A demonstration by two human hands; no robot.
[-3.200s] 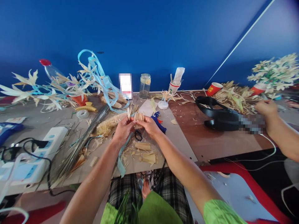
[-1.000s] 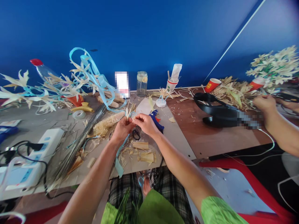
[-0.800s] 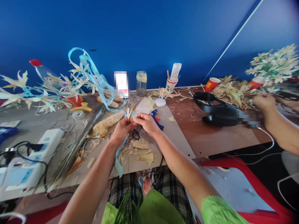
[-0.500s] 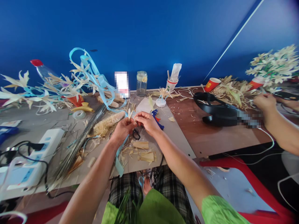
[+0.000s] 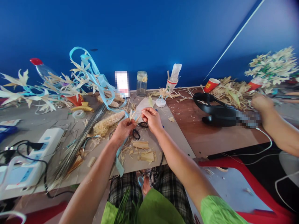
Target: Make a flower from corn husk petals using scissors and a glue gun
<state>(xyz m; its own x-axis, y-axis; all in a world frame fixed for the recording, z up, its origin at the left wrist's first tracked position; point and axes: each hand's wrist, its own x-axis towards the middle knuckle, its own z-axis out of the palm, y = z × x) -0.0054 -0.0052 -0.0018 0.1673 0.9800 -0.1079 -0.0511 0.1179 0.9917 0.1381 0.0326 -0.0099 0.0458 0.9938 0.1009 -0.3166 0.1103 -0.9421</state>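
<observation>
My left hand (image 5: 124, 130) pinches a small bunch of pale husk petals (image 5: 132, 115) that point upward. Just to the right, my right hand (image 5: 151, 119) is closed at the fingertips, a little apart from the left; what it pinches is too small to make out. Black-handled scissors (image 5: 136, 134) lie on the table below and between the hands. Pale husk scraps (image 5: 146, 155) lie nearer the table's front edge. A dried corn cob (image 5: 109, 123) rests left of my left hand.
Light blue ribbon (image 5: 95, 70) loops over husk flowers at the left. A wire bundle (image 5: 81, 146) and a white power strip (image 5: 45, 155) lie nearer. Behind stand a jar (image 5: 141, 84) and a white cup (image 5: 171, 84). At the right are a black headset (image 5: 217, 113) and another person's hand (image 5: 263, 104).
My right hand has moved up and to the right, away from my left hand. More of the scissors now shows between them. The other person's hand has shifted slightly.
</observation>
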